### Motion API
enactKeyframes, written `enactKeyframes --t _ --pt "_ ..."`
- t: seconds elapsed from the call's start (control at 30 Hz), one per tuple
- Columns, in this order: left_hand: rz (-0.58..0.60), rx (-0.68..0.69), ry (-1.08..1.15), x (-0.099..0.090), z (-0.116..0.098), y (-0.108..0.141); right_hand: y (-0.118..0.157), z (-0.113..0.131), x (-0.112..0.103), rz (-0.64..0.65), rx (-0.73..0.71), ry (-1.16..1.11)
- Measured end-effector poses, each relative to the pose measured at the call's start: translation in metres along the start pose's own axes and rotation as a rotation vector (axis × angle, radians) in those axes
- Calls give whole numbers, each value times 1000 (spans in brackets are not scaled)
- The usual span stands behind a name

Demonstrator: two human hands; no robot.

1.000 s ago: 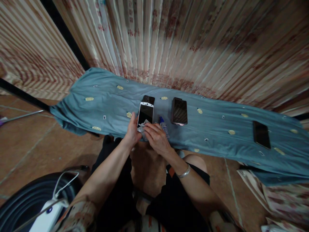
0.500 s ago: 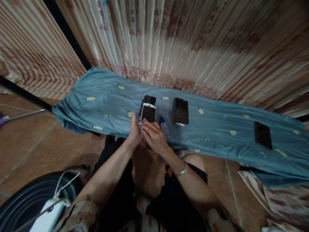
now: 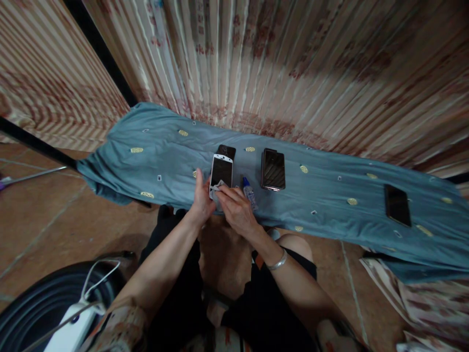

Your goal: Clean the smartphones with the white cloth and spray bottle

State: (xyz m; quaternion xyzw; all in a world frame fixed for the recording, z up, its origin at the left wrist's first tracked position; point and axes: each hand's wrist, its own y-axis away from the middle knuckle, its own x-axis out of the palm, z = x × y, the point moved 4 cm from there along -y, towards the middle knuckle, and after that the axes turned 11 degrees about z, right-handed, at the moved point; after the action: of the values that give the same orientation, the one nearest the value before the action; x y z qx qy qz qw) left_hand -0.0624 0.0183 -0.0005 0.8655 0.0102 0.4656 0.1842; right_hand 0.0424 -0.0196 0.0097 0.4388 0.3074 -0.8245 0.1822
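A white-framed smartphone [image 3: 222,170] is held by its lower left side in my left hand [image 3: 203,199], thumb pointing up beside it. My right hand [image 3: 236,208] presses a small grey cloth [image 3: 217,187] against the lower part of the phone's screen, its fingers closed on the cloth. Partly hidden behind the white phone is a black phone [image 3: 227,150] lying on the blue-green cloth cover. Just right of my right hand lies a small clear bottle [image 3: 249,194] with a blue cap.
A stack of dark phones [image 3: 273,168] lies right of the bottle on the cloth-covered table [image 3: 326,195]. Another black phone [image 3: 397,205] lies farther right. A pleated curtain [image 3: 234,73] hangs behind. At lower left are a black ribbed basin [image 3: 44,288] and a white power strip [image 3: 69,327].
The white phone has shifted slightly left and now shows more of its screen. My left hand has moved slightly left with it, and the right hand stays on the cloth.
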Motion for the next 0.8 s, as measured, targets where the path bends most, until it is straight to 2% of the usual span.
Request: enactKeyframes --t 0.17,0.4,0.5,0.67,0.8 --pt "-21 -21 -31 4 9 4 -4 -1 4 -49 -32 72" --pt "14 3 -25 17 14 12 -17 -15 -2 -25 61 131" --pt "21 -10 -77 16 12 13 -18 -11 -2 -17 49 141" --pt "-29 44 -161 10 8 11 -15 -4 2 26 12 145" --pt "30 110 -191 6 15 7 -17 -11 -1 8 41 184"
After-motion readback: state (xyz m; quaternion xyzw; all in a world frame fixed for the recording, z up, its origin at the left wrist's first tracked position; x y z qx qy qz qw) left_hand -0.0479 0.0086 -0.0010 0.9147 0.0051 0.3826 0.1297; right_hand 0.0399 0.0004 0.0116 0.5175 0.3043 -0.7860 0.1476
